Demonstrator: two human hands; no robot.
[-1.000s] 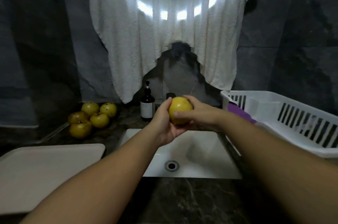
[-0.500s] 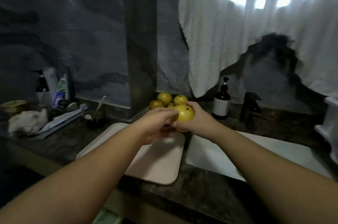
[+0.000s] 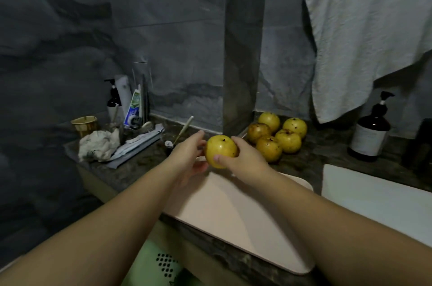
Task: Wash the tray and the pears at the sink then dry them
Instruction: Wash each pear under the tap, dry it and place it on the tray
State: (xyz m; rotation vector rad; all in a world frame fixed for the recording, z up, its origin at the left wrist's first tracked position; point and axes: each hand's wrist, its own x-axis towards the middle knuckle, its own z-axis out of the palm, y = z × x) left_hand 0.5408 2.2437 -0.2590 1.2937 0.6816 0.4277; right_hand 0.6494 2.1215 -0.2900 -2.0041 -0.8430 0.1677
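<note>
The person holds 1 round yellow pear [image 3: 221,151] above the far edge of the flat pale pink tray [image 3: 233,220]. The right hand [image 3: 245,161] grips it, with the thumb curled over the front of the fruit. The left hand [image 3: 189,157] is cupped at the pear's other side, with the fingers loosely bent; whether it really clasps the fruit or only touches it cannot be told.

The tray lies on the dark marble counter [image 3: 140,164], near its front edge and just beside the white sink [image 3: 374,201]. Nothing lies in the tray, and no drops show on it, so it cannot be said whether it was washed. 5 more yellow pears with brown spots [image 3: 277,137] sit in a group at the back edge of the counter, close to the wall corner. They look dry and probably wait for washing.

As a judgement, the task is in an early or middle part: this 1 pear seems handled and is perhaps going down on the tray, while the 5 others and the drying are left. The large white towel [image 3: 369,35] hangs on the wall above the sink.

At the left back corner stand a small gold cup [image 3: 84,124], whose contents are hidden, and a holder with a toothpaste tube [image 3: 133,108].
</note>
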